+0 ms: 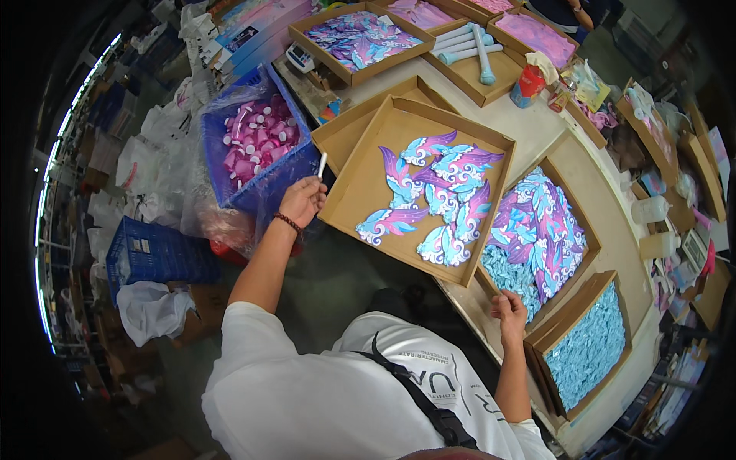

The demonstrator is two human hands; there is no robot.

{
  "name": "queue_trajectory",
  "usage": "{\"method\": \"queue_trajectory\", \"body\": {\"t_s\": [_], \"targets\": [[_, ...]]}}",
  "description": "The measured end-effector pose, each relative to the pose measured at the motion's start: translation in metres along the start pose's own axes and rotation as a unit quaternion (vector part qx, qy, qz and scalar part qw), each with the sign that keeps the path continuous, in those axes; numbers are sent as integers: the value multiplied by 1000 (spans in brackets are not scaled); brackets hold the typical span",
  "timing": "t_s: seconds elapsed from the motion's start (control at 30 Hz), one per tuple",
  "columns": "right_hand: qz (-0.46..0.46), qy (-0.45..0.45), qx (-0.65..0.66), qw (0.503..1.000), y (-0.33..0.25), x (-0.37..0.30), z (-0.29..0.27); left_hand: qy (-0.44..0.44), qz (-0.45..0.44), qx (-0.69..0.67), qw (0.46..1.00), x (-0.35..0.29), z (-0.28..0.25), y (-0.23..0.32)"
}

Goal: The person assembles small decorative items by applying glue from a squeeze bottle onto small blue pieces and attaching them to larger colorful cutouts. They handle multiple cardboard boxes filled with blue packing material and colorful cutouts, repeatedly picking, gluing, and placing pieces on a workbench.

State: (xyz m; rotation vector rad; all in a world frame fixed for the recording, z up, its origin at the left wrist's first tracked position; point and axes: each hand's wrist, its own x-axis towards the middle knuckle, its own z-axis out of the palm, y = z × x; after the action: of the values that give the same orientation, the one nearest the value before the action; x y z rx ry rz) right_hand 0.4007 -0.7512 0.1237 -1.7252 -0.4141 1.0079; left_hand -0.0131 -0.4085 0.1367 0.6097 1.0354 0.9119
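On my feed, the left grip (304,201) pinched a white stick (323,166) beside the left corner of the cardboard tray (366,192); I couldn't tell whether the curled right grip (509,313) held anything. It seemed a carrying step, next needing steady clearance.

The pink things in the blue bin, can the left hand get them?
Probably yes: the left hand is close to the blue bin, and the pink things lie uncovered. The white stick in its grip could get in the way.
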Motion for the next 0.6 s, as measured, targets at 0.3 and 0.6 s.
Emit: {"method": "queue_trajectory", "body": {"t_s": [0.3, 0.6], "targets": [[-28, 135, 18, 990, 30, -43, -22, 105, 3, 135, 985, 28, -8, 33], [-12, 268, 42, 962, 38, -38, 17, 165, -25, 278, 946, 240, -13, 130]]}}
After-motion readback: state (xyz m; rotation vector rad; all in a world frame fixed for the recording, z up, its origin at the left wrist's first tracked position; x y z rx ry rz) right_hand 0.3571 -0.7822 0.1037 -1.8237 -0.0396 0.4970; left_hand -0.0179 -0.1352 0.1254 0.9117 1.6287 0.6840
